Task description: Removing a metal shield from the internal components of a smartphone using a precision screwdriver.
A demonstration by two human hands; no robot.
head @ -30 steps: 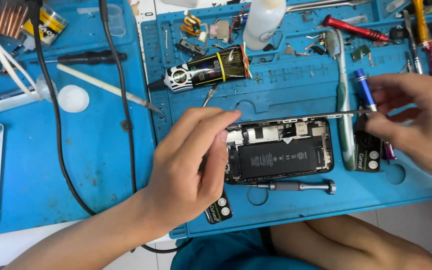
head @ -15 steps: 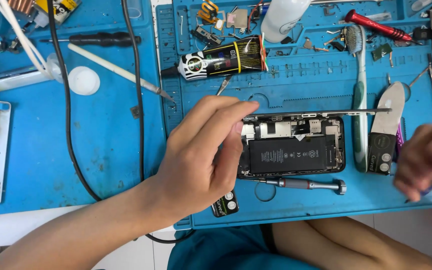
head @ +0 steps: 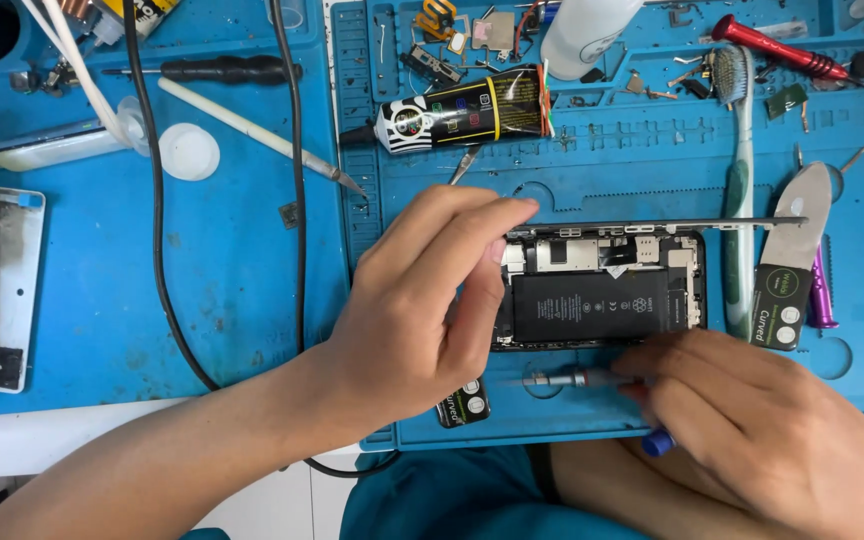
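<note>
An opened phone (head: 602,300) lies on the blue work mat (head: 632,170), its black battery and boards exposed. Its lifted screen (head: 652,226) stands on edge along the far side. My left hand (head: 422,310) grips the phone's left end, fingertips at the screen's corner. My right hand (head: 752,430) lies curled just in front of the phone, over the handle of a silver screwdriver (head: 562,378) that lies along the phone's near side. A small blue tip (head: 657,441) pokes out from under that hand.
A black glue tube (head: 462,115), a white bottle (head: 582,35), a toothbrush (head: 737,200), a red screwdriver (head: 777,48) and small parts lie behind the phone. A curved pry tool (head: 792,260) and a purple tool (head: 822,295) sit at the right. Black cables (head: 157,200) cross the left mat.
My right hand came in from the right edge and down onto the silver screwdriver in front of the phone. My left hand stayed at the phone's left end.
</note>
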